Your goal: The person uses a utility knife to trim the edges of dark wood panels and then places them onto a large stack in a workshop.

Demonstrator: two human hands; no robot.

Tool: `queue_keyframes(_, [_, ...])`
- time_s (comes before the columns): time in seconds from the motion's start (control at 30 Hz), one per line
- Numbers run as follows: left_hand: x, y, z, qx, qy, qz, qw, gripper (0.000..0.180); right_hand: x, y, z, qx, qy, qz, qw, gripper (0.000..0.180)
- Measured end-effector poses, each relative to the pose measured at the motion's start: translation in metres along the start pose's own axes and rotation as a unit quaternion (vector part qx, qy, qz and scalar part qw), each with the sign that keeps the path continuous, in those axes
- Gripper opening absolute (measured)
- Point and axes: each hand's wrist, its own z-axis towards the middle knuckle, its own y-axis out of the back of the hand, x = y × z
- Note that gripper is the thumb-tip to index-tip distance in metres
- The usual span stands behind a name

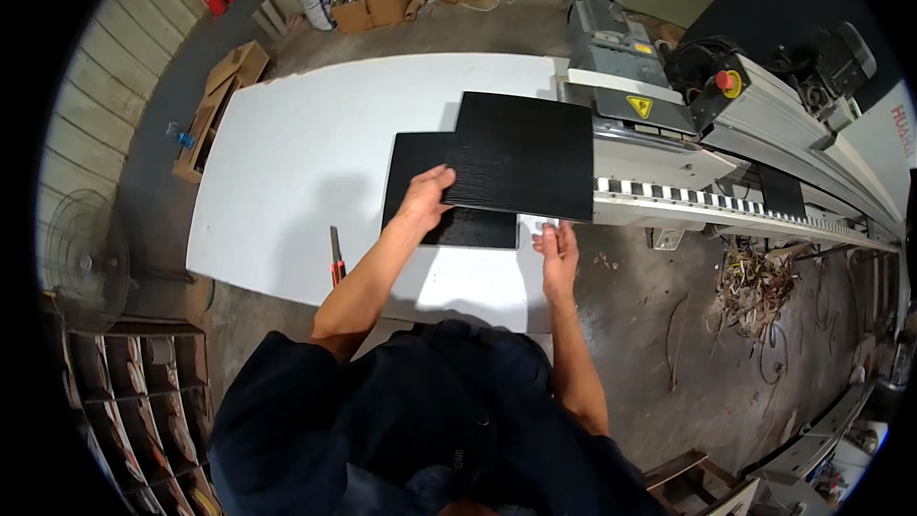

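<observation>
A black panel point(525, 155) with a fine streaked surface is held over the white table, its right edge reaching the machine. Beneath it, partly covered, a second black panel point(413, 161) lies on the white tabletop. My left hand point(427, 197) is closed on the upper panel's left edge, near its lower corner. Along the lower edge, close to the right corner, my right hand point(558, 253) has its fingers bent up against the same panel; part of that contact is hard to see. Left of my left forearm rests a red and black utility knife point(336, 258), blade extended.
The white table point(287, 134) adjoins a long machine point(669, 193) with a toothed rail and a red emergency button point(728, 82). A fan point(86, 258) and a compartment rack point(143, 401) stand left. Tangled strips point(755, 291) lie on the right floor; cardboard boxes point(374, 8) sit behind.
</observation>
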Motion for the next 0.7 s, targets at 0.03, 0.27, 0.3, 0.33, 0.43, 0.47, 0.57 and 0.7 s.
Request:
queue_keyframes(0.03, [0.0, 0.024, -0.004, 0.035, -0.011, -0.027, 0.999, 0.038, 0.001, 0.001, 0.001, 0.02, -0.007, -0.018, 1.0, 0.049])
queue_keyframes(0.27, [0.012, 0.129, -0.018, 0.035, -0.058, -0.053, 0.996, 0.026, 0.02, -0.019, -0.005, 0.119, 0.029, -0.106, 0.987, 0.048])
queue_keyframes(0.3, [0.01, 0.13, -0.025, 0.008, -0.07, -0.01, 0.997, 0.025, 0.021, -0.022, -0.006, 0.149, 0.071, -0.172, 0.971, 0.046])
queue_keyframes(0.33, [0.009, 0.134, -0.028, -0.018, -0.081, 0.033, 0.996, 0.024, 0.022, -0.024, -0.008, 0.18, 0.114, -0.236, 0.948, 0.044])
queue_keyframes(0.43, [0.013, 0.14, -0.024, -0.052, -0.201, 0.242, 0.948, 0.029, 0.028, -0.026, -0.012, 0.178, 0.212, -0.354, 0.894, 0.043])
queue_keyframes(0.47, [0.012, 0.135, -0.025, -0.103, -0.271, 0.381, 0.878, 0.033, 0.03, -0.023, -0.011, 0.17, 0.279, -0.43, 0.841, 0.043])
queue_keyframes(0.57, [0.023, 0.152, -0.027, -0.022, -0.269, 0.471, 0.84, 0.063, 0.037, -0.031, -0.019, 0.165, 0.196, -0.427, 0.867, 0.044])
queue_keyframes(0.7, [0.024, 0.148, -0.038, 0.022, -0.293, 0.556, 0.777, 0.085, 0.03, -0.026, -0.018, 0.173, 0.226, -0.436, 0.854, 0.043])
